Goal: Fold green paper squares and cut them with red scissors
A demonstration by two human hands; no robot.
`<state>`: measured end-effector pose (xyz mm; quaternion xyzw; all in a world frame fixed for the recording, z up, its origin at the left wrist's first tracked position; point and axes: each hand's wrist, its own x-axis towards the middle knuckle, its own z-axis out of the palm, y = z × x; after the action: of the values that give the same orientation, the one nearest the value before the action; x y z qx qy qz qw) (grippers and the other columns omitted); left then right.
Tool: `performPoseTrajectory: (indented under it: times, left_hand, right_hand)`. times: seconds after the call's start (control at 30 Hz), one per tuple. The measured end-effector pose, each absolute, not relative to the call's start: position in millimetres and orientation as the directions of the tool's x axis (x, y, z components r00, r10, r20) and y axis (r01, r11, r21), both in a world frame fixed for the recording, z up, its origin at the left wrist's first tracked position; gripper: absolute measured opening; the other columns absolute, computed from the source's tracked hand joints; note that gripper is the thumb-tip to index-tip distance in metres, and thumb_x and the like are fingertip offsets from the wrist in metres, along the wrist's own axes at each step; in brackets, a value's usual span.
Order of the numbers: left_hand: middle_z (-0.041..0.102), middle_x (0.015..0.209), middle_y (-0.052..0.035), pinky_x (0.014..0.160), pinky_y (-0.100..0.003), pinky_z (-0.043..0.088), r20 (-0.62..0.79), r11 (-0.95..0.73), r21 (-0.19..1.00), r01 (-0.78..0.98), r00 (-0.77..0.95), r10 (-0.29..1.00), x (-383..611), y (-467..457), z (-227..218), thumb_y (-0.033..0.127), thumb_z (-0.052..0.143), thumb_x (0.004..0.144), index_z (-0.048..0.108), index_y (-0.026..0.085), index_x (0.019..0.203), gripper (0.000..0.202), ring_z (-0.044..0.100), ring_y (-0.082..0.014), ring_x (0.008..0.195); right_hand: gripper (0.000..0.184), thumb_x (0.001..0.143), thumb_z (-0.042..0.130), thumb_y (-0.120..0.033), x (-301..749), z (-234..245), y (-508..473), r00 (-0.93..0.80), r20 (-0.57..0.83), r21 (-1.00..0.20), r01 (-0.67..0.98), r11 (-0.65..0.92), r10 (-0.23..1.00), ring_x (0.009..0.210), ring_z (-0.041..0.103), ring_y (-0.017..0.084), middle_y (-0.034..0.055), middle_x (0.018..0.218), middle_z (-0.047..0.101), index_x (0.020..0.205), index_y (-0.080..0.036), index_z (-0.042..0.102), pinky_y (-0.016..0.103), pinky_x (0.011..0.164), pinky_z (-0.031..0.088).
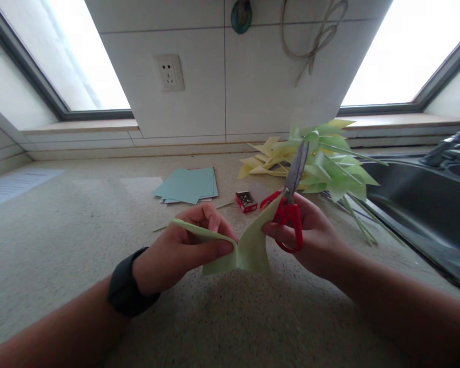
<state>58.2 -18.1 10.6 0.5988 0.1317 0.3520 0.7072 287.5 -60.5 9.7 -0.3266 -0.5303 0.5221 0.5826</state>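
Observation:
Between my hands is a pale green sheet of paper [253,248], cut and partly folded, held above the counter. My left hand [187,245], with a dark band on the wrist, pinches it near the middle between thumb and fingers. In my right hand [310,230] are red-handled scissors [291,214], blades pointing up and away from me. The thumb of that hand also touches the right flap of the paper. Just beyond my hands lie a small red box of pins [246,201] and a stack of light blue paper sheets [187,185].
Yellow and green paper pinwheels on sticks [329,163] are heaped at the back right, beside a steel sink [425,204]. A printed sheet [19,186] lies far left on the speckled counter [80,230]. The tiled wall has a socket [169,72].

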Motion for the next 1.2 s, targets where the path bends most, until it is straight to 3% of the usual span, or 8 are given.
performPoseTrajectory:
  times: [0.2, 0.47, 0.87, 1.2]
  left_hand:
    - [0.071, 0.090, 0.0043, 0.066, -0.015, 0.049, 0.239, 0.069, 0.929, -0.363, 0.733, 0.637, 59, -18, 11, 0.010, 0.076, 0.088, 0.052, 0.020, 0.086, 0.026, 0.064, -0.0061, 0.078]
    - [0.069, 0.088, 0.0048, 0.066, -0.015, 0.049, 0.230, 0.093, 0.922, -0.375, 0.726, 0.648, 58, -19, 10, 0.011, 0.076, 0.088, 0.051, 0.020, 0.087, 0.027, 0.062, -0.0061, 0.076]
    - [0.063, 0.080, 0.0047, 0.066, -0.018, 0.049, 0.235, 0.111, 0.871, -0.478, 0.604, 0.761, 63, -17, 15, 0.017, 0.079, 0.084, 0.053, 0.020, 0.081, 0.026, 0.059, -0.0088, 0.074]
    - [0.065, 0.092, 0.0026, 0.066, -0.019, 0.052, 0.199, 0.066, 0.873, -0.483, 0.478, 0.856, 62, -11, 14, 0.019, 0.078, 0.084, 0.055, 0.019, 0.081, 0.023, 0.064, -0.0093, 0.074]
  right_hand:
    - [0.030, 0.074, 0.087, -0.029, 287, 10, -61, -0.094, 0.244, -0.947, -0.236, 0.217, 0.965, 0.059, 0.051, 0.007, -0.0049, 0.075, 0.062, 0.084, -0.023, 0.060, 0.018, 0.051, 0.041]
    - [0.030, 0.075, 0.086, -0.030, 289, 9, -63, -0.118, 0.213, -0.957, -0.227, 0.183, 0.970, 0.064, 0.053, 0.008, -0.0041, 0.076, 0.060, 0.084, -0.022, 0.059, 0.020, 0.055, 0.043]
    - [0.030, 0.077, 0.086, -0.035, 290, 9, -63, -0.169, 0.127, -0.983, -0.154, 0.101, 0.977, 0.060, 0.048, 0.006, -0.0045, 0.074, 0.058, 0.087, -0.020, 0.062, 0.017, 0.050, 0.038]
    - [0.031, 0.075, 0.085, -0.038, 292, 6, -54, 0.003, 0.160, -0.982, -0.104, 0.159, 0.987, 0.073, 0.064, 0.013, 0.0035, 0.095, 0.075, 0.092, -0.021, 0.066, 0.025, 0.062, 0.051]
